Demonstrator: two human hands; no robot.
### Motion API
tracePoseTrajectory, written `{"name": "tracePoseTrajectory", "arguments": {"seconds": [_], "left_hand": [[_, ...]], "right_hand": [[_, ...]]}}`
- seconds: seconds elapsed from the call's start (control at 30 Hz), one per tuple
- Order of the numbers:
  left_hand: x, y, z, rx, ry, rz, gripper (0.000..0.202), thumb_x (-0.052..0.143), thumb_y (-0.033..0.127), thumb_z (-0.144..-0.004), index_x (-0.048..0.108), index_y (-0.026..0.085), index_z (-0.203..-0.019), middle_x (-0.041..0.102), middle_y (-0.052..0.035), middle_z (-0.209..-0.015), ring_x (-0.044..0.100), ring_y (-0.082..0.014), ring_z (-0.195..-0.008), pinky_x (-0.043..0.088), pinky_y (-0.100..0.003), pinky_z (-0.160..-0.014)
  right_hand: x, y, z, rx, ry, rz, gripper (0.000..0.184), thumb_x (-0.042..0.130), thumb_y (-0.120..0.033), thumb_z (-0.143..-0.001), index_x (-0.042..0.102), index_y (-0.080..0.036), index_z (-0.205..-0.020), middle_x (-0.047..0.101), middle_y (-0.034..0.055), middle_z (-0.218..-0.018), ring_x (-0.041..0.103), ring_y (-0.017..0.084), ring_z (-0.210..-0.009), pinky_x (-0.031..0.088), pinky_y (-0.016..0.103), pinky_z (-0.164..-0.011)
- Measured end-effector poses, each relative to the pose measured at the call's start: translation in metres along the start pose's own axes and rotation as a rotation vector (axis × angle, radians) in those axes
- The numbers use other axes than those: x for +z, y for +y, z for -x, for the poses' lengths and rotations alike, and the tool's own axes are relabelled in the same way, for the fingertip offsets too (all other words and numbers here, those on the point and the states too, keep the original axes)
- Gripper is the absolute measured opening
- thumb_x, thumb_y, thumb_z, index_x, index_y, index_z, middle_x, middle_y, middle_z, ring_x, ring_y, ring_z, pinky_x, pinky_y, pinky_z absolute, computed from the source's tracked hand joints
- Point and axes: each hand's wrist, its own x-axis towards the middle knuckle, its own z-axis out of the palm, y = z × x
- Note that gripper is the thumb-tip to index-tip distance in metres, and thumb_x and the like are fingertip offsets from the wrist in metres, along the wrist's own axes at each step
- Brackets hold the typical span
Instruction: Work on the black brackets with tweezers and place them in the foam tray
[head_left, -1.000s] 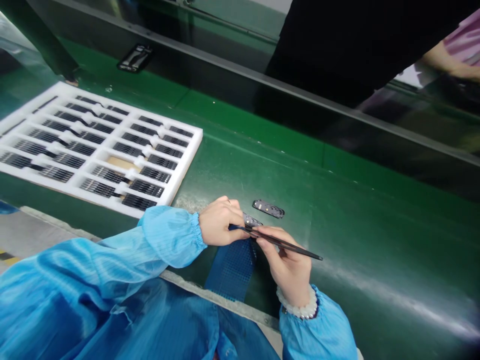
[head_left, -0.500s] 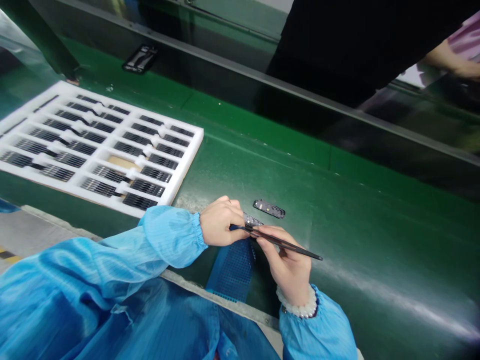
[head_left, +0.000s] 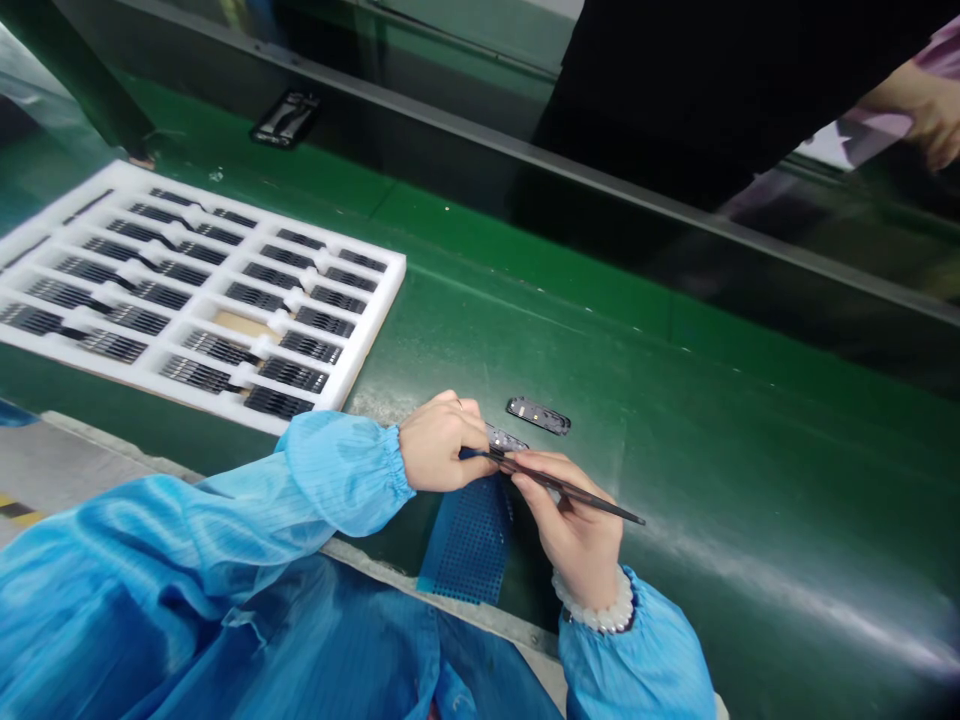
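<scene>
My left hand [head_left: 439, 442] is closed, pinching a small dark flat part [head_left: 504, 439] just above the green belt. My right hand [head_left: 574, 525] grips black tweezers [head_left: 570, 489] whose tips meet that part at my left fingertips. A blue perforated sheet [head_left: 466, 535] lies under both hands at the belt's near edge. A second small dark part [head_left: 538, 415] rests on the belt just beyond my fingers. Both sleeves are light blue; a bead bracelet circles my right wrist.
A white foam tray [head_left: 375, 320] with several rows of dark parts sits at left on the green conveyor belt [head_left: 675, 430]. A black part [head_left: 286, 118] lies by the far rail. Another person's hand [head_left: 934, 115] shows at the top right.
My hands have stayed nearly still on the part. The blue sheet and the far black part have drifted slightly right, and the other person's hand has moved at the top right.
</scene>
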Motion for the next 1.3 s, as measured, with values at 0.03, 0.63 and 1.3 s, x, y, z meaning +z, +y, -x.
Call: {"name": "tracePoseTrajectory", "arguments": {"seconds": [0.03,0.63,1.3], "left_hand": [[0.000,0.000,0.000,-0.001,-0.001,-0.002,0.027,0.059,0.029,-0.084,0.060,0.016,-0.060,0.063,0.0026,-0.060,0.056,-0.0118,-0.073,0.028,-0.029,-0.070],[-0.003,0.003,0.004,0.213,0.116,-0.134,0.027,0.056,0.027,-0.086,0.064,0.015,-0.063,0.070,-0.0007,-0.095,0.057,-0.0173,-0.090,0.033,-0.031,-0.074],[0.001,0.000,0.004,0.196,0.101,-0.170,0.023,0.057,0.024,-0.085,0.066,0.016,-0.065,0.072,0.0033,-0.097,0.059,-0.0175,-0.093,0.034,-0.033,-0.075]], "right_hand": [[0.000,0.000,0.000,0.001,0.001,-0.003,0.020,0.063,-0.012,-0.081,0.067,-0.023,-0.096,0.073,0.0041,-0.090,0.069,0.018,-0.085,0.057,0.033,-0.076],[-0.017,0.025,-0.010,0.631,0.301,-0.221,0.028,0.074,-0.038,-0.069,0.068,-0.015,-0.082,0.072,0.0038,-0.064,0.070,0.016,-0.058,0.057,0.025,-0.054],[-0.011,0.023,-0.012,0.758,0.266,-0.195,0.035,0.075,-0.044,-0.065,0.068,-0.014,-0.081,0.072,0.0057,-0.065,0.071,0.018,-0.061,0.057,0.026,-0.055]]}}
